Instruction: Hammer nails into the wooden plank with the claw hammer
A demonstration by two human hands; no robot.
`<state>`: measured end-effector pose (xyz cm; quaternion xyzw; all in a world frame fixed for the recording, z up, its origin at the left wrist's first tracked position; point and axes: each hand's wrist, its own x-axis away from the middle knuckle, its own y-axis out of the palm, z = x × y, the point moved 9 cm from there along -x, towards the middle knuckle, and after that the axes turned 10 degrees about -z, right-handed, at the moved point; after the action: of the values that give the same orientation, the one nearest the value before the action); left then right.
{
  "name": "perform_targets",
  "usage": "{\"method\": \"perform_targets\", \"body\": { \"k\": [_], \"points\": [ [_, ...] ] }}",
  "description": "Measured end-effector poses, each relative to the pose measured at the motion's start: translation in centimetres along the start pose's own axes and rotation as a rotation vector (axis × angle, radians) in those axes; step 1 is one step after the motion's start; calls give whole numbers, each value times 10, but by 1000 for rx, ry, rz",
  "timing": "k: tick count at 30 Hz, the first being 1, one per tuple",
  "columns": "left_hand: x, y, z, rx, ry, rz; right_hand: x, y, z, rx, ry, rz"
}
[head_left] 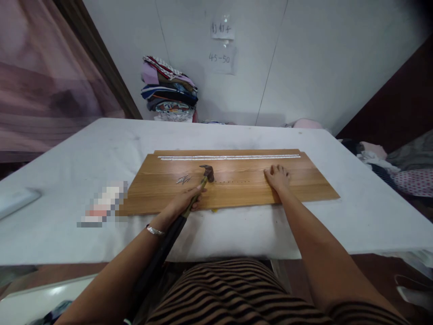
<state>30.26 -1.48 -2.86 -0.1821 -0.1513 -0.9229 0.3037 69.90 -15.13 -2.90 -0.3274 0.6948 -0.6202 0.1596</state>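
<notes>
My left hand (189, 198) is closed round the handle of a claw hammer (209, 174). Its dark head is over the wooden board (162, 192), and the black grip runs back along my forearm. From just right of the hammer head, a row of small dark nail heads or holes (233, 182) stretches to the right. A small pile of loose nails (183, 179) lies on the board left of the hammer. My right hand (278, 177) rests on the board's right half, fingers apart and slightly bent, with nothing seen in it.
Two white measuring strips (230, 157) lie along the board's far edge. The board sits on a white-covered table (237, 234). Folded clothes (171, 90) are stacked against the wall behind it. A white object (16, 200) is at the far left, near a blurred-out patch.
</notes>
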Motion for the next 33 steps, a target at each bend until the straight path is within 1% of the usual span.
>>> {"method": "perform_targets", "body": {
  "k": [6,12,21,28,33],
  "points": [
    [1,2,1,-3,6,-20,0,1,0,16,7,-11],
    [1,0,1,-12,-4,-14,-2,3,1,6,5,-10],
    [1,-1,1,-26,2,-3,1,0,-1,-2,-1,-15],
    [3,2,4,-2,8,-12,1,0,-1,15,6,-16],
    [3,1,2,-10,-13,-3,0,1,-1,16,7,-17]
  ]
}}
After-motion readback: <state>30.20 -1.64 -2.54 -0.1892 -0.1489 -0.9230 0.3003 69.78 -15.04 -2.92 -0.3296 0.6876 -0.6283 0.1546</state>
